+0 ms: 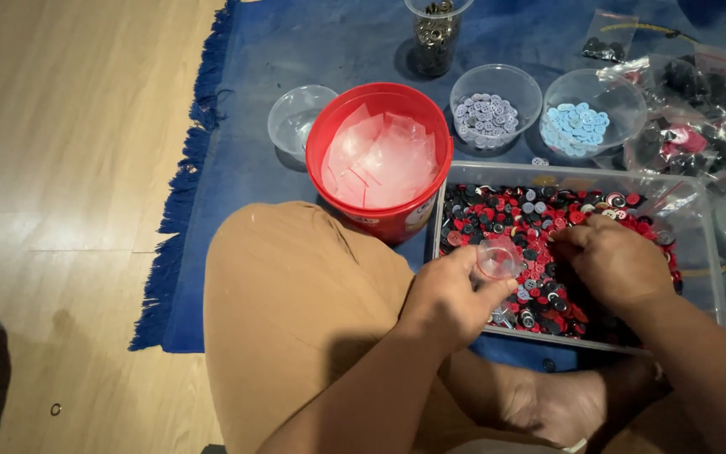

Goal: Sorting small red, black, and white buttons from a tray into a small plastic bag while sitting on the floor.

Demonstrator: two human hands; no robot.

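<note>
Pinching a small clear cup (496, 259) at the tray's (712, 277) seven o'clock edge, the left hand (449, 296) hovers; the right hand (615, 259) digs into the buttons (514, 220), fingers seemingly curled shut, at three o'clock.

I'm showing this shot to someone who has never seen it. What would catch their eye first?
Most likely the bright red bucket of clear plastic bags at centre, on the blue rug. Next, the clear tray heaped with red and black buttons just right of it, where the right hand digs in while the left hand holds a small clear cup over them.
</note>
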